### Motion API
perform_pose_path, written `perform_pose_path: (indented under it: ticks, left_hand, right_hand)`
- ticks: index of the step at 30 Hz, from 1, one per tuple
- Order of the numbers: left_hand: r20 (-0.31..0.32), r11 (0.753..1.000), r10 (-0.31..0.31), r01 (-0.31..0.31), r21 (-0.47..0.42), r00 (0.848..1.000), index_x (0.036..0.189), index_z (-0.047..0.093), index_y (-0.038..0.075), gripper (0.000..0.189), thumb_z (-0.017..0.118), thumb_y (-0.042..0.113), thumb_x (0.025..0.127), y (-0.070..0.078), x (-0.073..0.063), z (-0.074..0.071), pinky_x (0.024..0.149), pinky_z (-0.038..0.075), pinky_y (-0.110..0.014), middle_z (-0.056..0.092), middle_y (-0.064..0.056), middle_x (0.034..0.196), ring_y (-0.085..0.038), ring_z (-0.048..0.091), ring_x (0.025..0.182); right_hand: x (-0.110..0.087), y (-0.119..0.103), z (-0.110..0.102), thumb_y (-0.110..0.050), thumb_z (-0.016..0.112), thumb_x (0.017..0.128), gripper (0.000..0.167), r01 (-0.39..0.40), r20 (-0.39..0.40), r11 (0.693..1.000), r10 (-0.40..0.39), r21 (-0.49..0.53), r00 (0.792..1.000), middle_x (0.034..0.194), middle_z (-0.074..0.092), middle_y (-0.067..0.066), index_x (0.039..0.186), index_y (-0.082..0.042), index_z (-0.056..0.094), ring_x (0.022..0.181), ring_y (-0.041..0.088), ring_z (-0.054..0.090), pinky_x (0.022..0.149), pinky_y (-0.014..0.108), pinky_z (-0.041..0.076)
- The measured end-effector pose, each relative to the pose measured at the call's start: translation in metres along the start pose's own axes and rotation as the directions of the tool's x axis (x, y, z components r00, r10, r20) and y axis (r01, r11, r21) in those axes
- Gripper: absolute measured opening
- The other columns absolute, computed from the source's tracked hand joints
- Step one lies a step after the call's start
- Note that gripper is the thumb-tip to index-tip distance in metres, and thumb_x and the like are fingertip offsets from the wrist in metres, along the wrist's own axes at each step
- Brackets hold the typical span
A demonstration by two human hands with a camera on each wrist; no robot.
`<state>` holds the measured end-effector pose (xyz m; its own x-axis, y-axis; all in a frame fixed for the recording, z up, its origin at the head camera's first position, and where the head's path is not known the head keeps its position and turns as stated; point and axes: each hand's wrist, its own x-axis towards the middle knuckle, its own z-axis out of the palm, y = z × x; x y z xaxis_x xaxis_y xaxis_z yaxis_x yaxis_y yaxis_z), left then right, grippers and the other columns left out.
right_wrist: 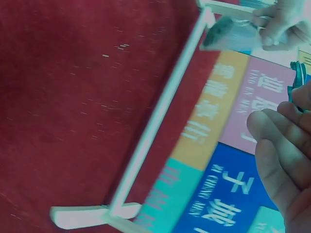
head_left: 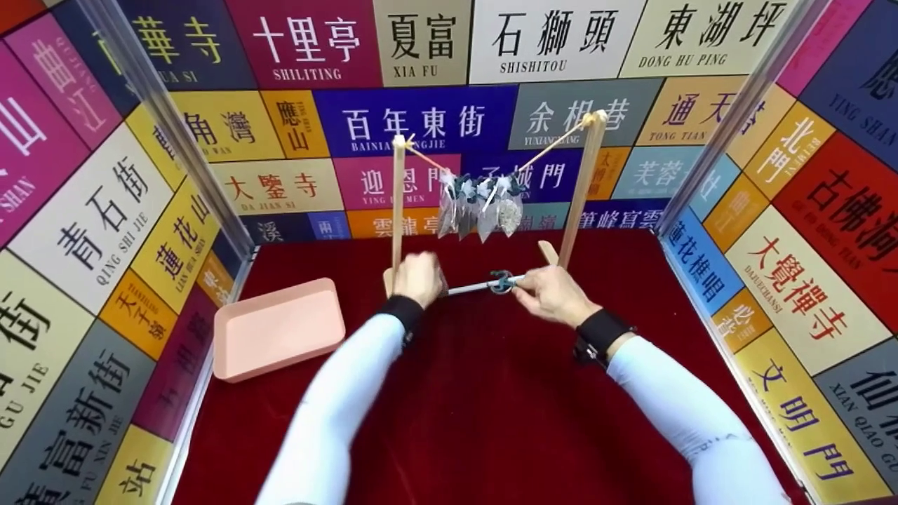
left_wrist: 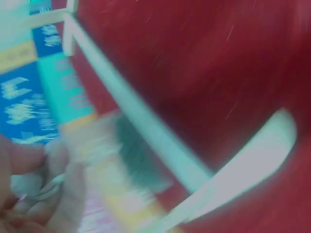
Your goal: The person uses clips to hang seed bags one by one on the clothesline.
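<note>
My left hand (head_left: 419, 279), beside the left post, pinches a small translucent packet with a dark patch (right_wrist: 217, 33), which blurs in the left wrist view. In my right hand (head_left: 554, 293), thumb and fingers pinch a dark green looped piece (head_left: 501, 283), which overlaps the stand's pale bottom bar (head_left: 466, 288) in the head view. Beyond the hands, several silvery leaf-shaped pieces (head_left: 484, 210) with green and white ties hang bunched on a cord (head_left: 554, 151) between two wooden posts (head_left: 584, 189). The left hand hides its packet from the head camera.
A shallow pink tray (head_left: 279, 330) lies to the left on the dark red cloth (head_left: 484, 407). The stand's flat wooden foot (head_left: 548, 252) shows at the right post. Walls with coloured lettered panels (head_left: 414, 123) enclose the back and both sides.
</note>
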<state>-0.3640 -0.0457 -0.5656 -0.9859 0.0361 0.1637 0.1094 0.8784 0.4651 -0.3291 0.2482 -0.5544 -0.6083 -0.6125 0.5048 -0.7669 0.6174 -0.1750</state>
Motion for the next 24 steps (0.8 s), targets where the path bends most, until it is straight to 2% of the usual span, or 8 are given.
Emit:
perform_pose_path:
  ticks: [2, 4, 7, 10, 13, 16, 20, 24]
  left_hand:
    - [-0.016, 0.990, 0.094, -0.092, 0.107, 0.995, 0.102, 0.079, 0.006, 0.012, 0.069, 0.012, 0.103, 0.011, 0.000, -0.028, 0.077, 0.069, -0.059, 0.084, -0.021, 0.103, -0.044, 0.083, 0.094]
    - [-0.062, 0.963, 0.199, -0.184, 0.197, 0.978, 0.106, 0.079, 0.005, 0.011, 0.069, 0.010, 0.103, 0.021, -0.002, -0.053, 0.074, 0.069, -0.060, 0.083, -0.022, 0.101, -0.046, 0.083, 0.092]
    - [-0.134, 0.894, 0.376, -0.321, 0.313, 0.917, 0.105, 0.082, 0.002, 0.015, 0.075, 0.015, 0.103, 0.034, -0.003, -0.085, 0.069, 0.068, -0.056, 0.083, -0.021, 0.095, -0.044, 0.082, 0.083]
    - [-0.147, 0.851, 0.451, -0.374, 0.368, 0.881, 0.107, 0.084, 0.001, 0.019, 0.070, 0.014, 0.108, 0.047, 0.001, -0.113, 0.066, 0.069, -0.051, 0.083, -0.020, 0.095, -0.040, 0.082, 0.080]
    - [-0.130, 0.849, 0.443, -0.369, 0.379, 0.887, 0.110, 0.085, -0.001, 0.026, 0.058, 0.003, 0.111, 0.060, 0.006, -0.135, 0.072, 0.071, -0.047, 0.080, -0.021, 0.103, -0.039, 0.082, 0.085]
    - [-0.125, 0.856, 0.418, -0.345, 0.385, 0.900, 0.114, 0.084, -0.004, 0.029, 0.055, 0.000, 0.112, 0.068, 0.010, -0.150, 0.081, 0.072, -0.045, 0.077, -0.023, 0.112, -0.038, 0.081, 0.093]
    - [-0.118, 0.847, 0.418, -0.339, 0.410, 0.901, 0.120, 0.081, -0.005, 0.027, 0.056, -0.001, 0.110, 0.076, 0.019, -0.161, 0.087, 0.071, -0.045, 0.076, -0.024, 0.116, -0.037, 0.080, 0.099]
    - [-0.136, 0.833, 0.431, -0.335, 0.439, 0.892, 0.122, 0.078, -0.003, 0.025, 0.057, 0.003, 0.111, 0.077, 0.028, -0.164, 0.084, 0.071, -0.048, 0.081, -0.022, 0.114, -0.037, 0.081, 0.099]
  right_hand:
    - [0.007, -0.003, -0.009, -0.007, 0.080, 0.093, 0.013, -0.017, 0.004, 1.000, 0.017, 0.011, 1.000, 0.067, 0.071, 0.010, 0.081, -0.003, 0.081, 0.056, 0.022, 0.064, 0.107, 0.069, 0.061]
    - [0.016, -0.007, -0.019, -0.008, 0.079, 0.095, 0.014, -0.050, 0.010, 0.998, 0.049, 0.024, 0.999, 0.063, 0.067, 0.008, 0.083, -0.002, 0.083, 0.053, 0.016, 0.056, 0.107, 0.071, 0.060]
    - [0.036, -0.012, -0.037, -0.008, 0.078, 0.097, 0.025, -0.072, -0.019, 0.996, 0.073, 0.056, 0.997, 0.058, 0.061, 0.005, 0.073, -0.004, 0.076, 0.052, 0.004, 0.042, 0.072, 0.039, 0.065]
    - [0.063, -0.014, -0.058, -0.009, 0.076, 0.098, 0.039, -0.018, -0.088, 0.998, 0.024, 0.062, 0.996, 0.054, 0.052, 0.006, 0.062, -0.006, 0.061, 0.052, 0.003, 0.034, 0.047, 0.024, 0.036]
    - [0.094, -0.018, -0.076, -0.010, 0.073, 0.099, 0.042, 0.052, -0.138, 0.999, -0.051, 0.003, 0.989, 0.054, 0.049, 0.004, 0.061, -0.007, 0.054, 0.052, 0.006, 0.034, 0.048, 0.024, 0.034]
    - [0.124, -0.027, -0.090, -0.012, 0.068, 0.101, 0.042, 0.056, -0.104, 0.996, -0.063, -0.074, 0.993, 0.057, 0.043, 0.002, 0.063, -0.008, 0.051, 0.053, 0.011, 0.034, 0.050, 0.030, 0.035]
    - [0.162, -0.037, -0.103, -0.016, 0.063, 0.103, 0.048, -0.010, 0.011, 0.980, 0.012, -0.198, 1.000, 0.061, 0.037, -0.003, 0.062, -0.016, 0.039, 0.054, 0.018, 0.039, 0.050, 0.038, 0.043]
    - [0.198, -0.042, -0.111, -0.020, 0.063, 0.103, 0.049, -0.054, 0.131, 0.960, 0.093, -0.274, 0.987, 0.059, 0.041, -0.002, 0.060, -0.018, 0.040, 0.057, 0.026, 0.053, 0.057, 0.051, 0.060]
